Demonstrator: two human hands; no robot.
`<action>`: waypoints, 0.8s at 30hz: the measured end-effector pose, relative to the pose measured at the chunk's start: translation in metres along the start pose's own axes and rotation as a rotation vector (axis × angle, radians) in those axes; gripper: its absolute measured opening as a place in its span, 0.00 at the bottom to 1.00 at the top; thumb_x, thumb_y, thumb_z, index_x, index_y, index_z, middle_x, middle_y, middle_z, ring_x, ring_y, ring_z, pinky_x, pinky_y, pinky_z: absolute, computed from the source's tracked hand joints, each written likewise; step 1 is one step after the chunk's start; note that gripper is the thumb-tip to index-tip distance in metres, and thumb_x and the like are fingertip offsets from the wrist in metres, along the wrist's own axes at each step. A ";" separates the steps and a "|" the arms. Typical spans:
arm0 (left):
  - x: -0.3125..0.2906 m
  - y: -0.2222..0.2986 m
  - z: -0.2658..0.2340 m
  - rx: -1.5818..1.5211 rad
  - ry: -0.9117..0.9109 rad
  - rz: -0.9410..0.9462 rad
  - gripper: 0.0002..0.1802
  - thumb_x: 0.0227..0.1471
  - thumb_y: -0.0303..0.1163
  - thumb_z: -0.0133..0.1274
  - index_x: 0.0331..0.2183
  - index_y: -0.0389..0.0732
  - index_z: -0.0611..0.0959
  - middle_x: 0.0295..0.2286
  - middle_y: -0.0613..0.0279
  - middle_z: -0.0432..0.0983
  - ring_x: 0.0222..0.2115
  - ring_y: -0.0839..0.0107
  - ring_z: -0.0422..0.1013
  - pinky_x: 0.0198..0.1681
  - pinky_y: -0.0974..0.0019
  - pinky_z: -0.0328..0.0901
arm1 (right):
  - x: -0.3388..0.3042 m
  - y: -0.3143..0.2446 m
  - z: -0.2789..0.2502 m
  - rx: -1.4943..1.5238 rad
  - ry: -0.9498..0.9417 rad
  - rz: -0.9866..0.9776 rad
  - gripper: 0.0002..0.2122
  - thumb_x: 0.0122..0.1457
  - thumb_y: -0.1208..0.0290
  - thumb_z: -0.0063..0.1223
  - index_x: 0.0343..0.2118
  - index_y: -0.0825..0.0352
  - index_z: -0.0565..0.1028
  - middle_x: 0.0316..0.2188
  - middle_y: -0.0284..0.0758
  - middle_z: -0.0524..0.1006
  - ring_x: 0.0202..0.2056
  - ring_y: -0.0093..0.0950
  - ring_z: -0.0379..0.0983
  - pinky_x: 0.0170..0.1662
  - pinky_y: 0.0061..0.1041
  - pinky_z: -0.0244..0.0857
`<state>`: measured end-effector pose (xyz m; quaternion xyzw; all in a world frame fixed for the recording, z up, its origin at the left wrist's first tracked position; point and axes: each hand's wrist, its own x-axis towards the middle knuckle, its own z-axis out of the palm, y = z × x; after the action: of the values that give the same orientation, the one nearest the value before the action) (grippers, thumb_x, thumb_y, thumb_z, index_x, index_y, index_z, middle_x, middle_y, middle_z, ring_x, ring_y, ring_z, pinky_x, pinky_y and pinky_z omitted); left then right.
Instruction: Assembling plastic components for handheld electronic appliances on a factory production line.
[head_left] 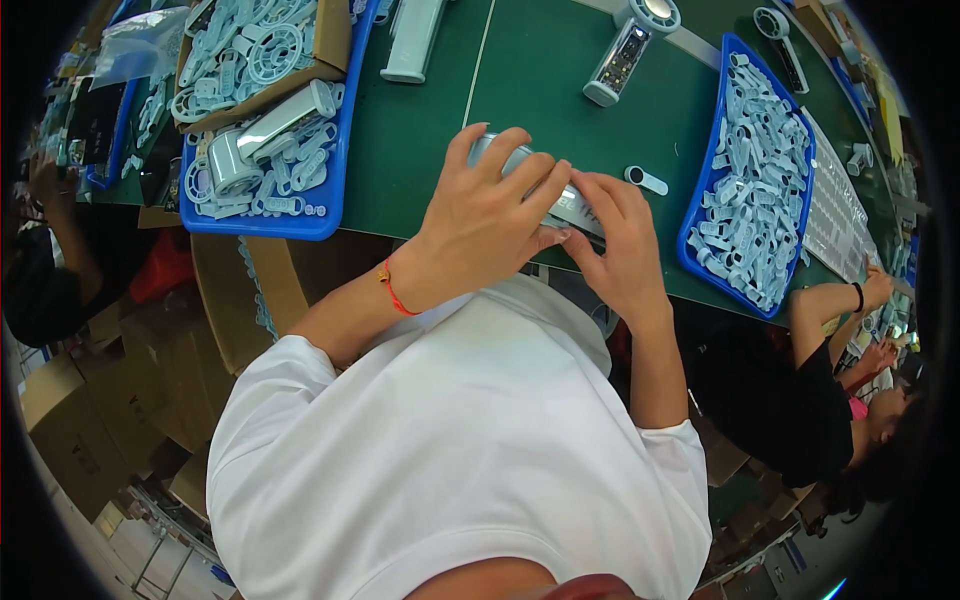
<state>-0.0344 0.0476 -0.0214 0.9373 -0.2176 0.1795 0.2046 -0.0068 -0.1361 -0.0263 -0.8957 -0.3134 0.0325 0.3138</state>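
Observation:
Both hands are closed around a pale blue-and-silver plastic housing (575,212) at the near edge of the green table. My left hand (478,215), a red cord at its wrist, lies over the housing's left part and covers much of it. My right hand (622,235) pinches the right end with thumb and fingers, and the fingertips of both hands meet close together. Just right of my right hand lies a small pale blue part with a round dark end (645,180). Farther off, a handheld device with an exposed circuit board (622,68) rests on the table.
A blue tray (335,205) at left carries a cardboard box (330,45) of pale blue parts. Another blue tray (690,225) at right is heaped with small parts. A pale blue housing (410,45) lies at the back. People sit on both sides, one in black (790,390).

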 end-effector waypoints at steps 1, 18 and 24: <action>0.002 0.000 -0.002 0.006 -0.021 -0.008 0.25 0.35 0.42 0.60 0.37 0.42 0.77 0.35 0.65 0.70 0.43 0.62 0.61 0.46 0.50 0.54 | -0.003 0.003 0.008 0.024 0.064 -0.043 0.25 0.43 0.74 0.56 0.49 0.68 0.67 0.43 0.39 0.69 0.43 0.37 0.65 0.44 0.33 0.60; 0.005 -0.018 0.010 0.185 -0.034 0.256 0.20 0.32 0.37 0.60 0.31 0.39 0.78 0.28 0.65 0.69 0.35 0.61 0.64 0.37 0.57 0.60 | -0.013 -0.003 0.035 -0.148 0.300 -0.078 0.26 0.39 0.76 0.62 0.45 0.68 0.68 0.42 0.38 0.72 0.42 0.36 0.68 0.45 0.32 0.57; 0.003 -0.016 0.005 0.173 0.027 0.287 0.21 0.32 0.39 0.60 0.31 0.38 0.78 0.29 0.65 0.69 0.35 0.61 0.64 0.36 0.58 0.60 | -0.017 -0.004 0.036 -0.074 0.405 -0.066 0.27 0.34 0.79 0.64 0.43 0.66 0.69 0.40 0.36 0.73 0.42 0.35 0.68 0.44 0.31 0.58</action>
<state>-0.0231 0.0570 -0.0296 0.9083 -0.3300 0.2376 0.0986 -0.0316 -0.1242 -0.0558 -0.8840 -0.2742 -0.1704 0.3381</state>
